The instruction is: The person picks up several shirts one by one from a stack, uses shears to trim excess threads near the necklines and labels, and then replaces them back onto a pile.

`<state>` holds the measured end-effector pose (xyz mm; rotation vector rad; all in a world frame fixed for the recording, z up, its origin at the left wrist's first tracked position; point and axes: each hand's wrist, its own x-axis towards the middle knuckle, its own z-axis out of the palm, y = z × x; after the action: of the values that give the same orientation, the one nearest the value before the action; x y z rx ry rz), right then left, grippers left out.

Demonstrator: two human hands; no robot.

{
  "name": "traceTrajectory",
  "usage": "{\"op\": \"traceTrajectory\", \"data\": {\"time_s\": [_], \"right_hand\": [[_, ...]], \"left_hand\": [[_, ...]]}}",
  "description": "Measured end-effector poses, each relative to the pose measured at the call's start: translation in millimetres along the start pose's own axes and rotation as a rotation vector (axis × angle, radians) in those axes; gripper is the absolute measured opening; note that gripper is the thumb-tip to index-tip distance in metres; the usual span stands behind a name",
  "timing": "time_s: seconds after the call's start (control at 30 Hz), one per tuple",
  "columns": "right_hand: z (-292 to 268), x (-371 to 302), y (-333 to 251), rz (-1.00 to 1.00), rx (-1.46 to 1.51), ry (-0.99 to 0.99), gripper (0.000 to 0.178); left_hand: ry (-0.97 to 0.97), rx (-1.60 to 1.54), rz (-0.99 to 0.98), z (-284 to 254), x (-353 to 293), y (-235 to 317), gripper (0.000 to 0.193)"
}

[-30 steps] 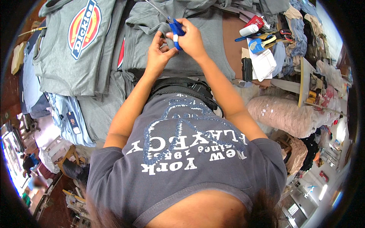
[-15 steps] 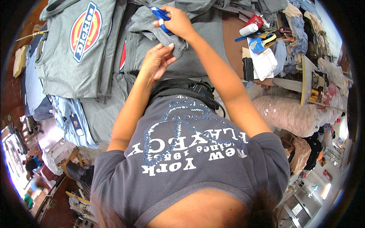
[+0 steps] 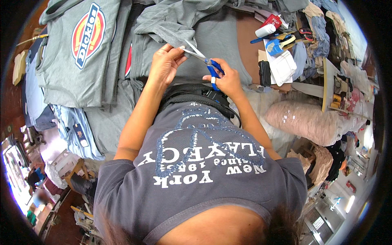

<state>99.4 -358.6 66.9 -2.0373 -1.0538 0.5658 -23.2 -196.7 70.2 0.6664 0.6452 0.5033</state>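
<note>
My right hand grips blue-handled scissors, fingers through the loops. Their blades are parted and point left, with the tips at the edge of a grey garment. My left hand is closed, pinching the edge of that garment between thumb and fingers beside the blade tips. The pinched bit of cloth is mostly hidden by the fingers. The garment lies bunched over more grey fabric on the table in front of me.
Folded grey sweatshirts with a colourful printed logo are stacked on the left, above light blue garments. To the right, a brown table strip holds a white bottle, a blue tool and a black case. A plastic-wrapped bundle sits further right.
My right hand has brought the scissors down and nearer my body, turning the blades to the left and opening them. My left hand has shifted slightly, still pinching the cloth.
</note>
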Motion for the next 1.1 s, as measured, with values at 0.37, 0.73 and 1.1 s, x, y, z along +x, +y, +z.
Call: {"op": "traceTrajectory", "data": {"time_s": [0.37,0.73,1.1], "right_hand": [[1,10,-1,-0.042,-0.019,-0.003,0.053],[7,7,9,-0.039,0.049,-0.026,0.051],[4,16,-8,-0.034,-0.103,0.019,0.061]], "left_hand": [[-0.013,0.075,0.053,9,-3,0,0.010],[0.036,0.094,0.092,9,-3,-5,0.012],[0.026,0.123,0.102,13,-6,-8,0.014]]}}
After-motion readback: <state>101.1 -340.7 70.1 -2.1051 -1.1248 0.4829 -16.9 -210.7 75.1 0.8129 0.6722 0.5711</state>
